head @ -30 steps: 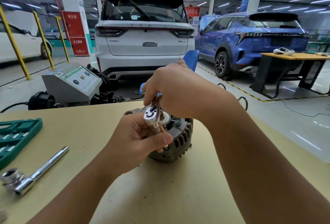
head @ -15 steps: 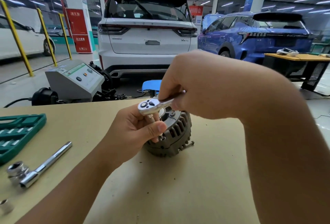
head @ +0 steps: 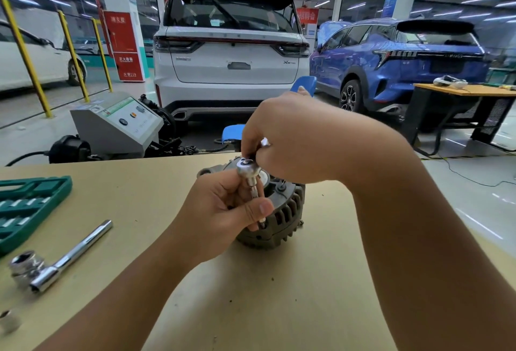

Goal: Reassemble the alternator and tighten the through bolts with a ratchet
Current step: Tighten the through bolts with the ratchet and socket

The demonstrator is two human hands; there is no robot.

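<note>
Grey ribbed metal alternator [head: 282,219] sits mid-way on the tan tabletop [head: 279,303]. Over it, the right hand [head: 301,141] has its fingers clamped on the chrome ratchet [head: 248,169]; the left hand [head: 220,211] pinches the ratchet's extension shaft against the alternator's near-left side.
</note>
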